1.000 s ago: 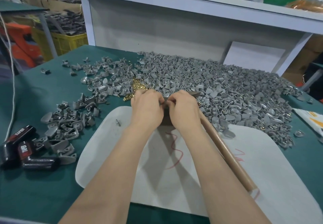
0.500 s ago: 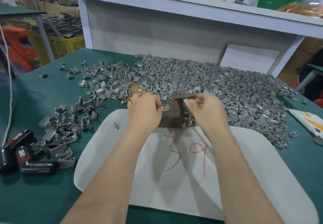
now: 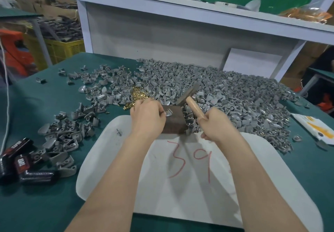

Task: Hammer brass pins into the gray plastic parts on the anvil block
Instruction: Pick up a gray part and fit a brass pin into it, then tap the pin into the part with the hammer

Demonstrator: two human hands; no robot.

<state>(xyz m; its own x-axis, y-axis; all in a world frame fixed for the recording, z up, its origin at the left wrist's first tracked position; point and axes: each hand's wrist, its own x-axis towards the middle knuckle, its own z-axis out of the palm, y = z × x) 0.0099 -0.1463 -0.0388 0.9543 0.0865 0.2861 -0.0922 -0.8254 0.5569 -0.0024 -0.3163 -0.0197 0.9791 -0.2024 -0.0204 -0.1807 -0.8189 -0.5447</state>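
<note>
The fingertips of the left hand (image 3: 147, 117) are hidden behind its own knuckles, so it cannot be told whether a pin is pinched there. The left face of the anvil block (image 3: 176, 123) is covered by that hand. The lower length of the wooden handle of the hammer (image 3: 188, 94) is buried in the right hand (image 3: 218, 123). The black packs (image 3: 21, 164) at the desk's (image 3: 36, 204) left edge are cut off by the frame. Since half a second ago the hammer has been raised from the block's top, and its head is now tilted over the heap of gray parts (image 3: 235, 96) behind the block. The right hand has been drawn off to the block's right, while the left hand has been kept in place. The left hand is curled, and a gray plastic part (image 3: 169, 113) is held by its fingers on the top of the block. The block stands at the far edge of the white board (image 3: 180, 195). The right hand is closed round the hammer handle. Loose brass pins (image 3: 138, 94) are seen just beyond the left hand.
</note>
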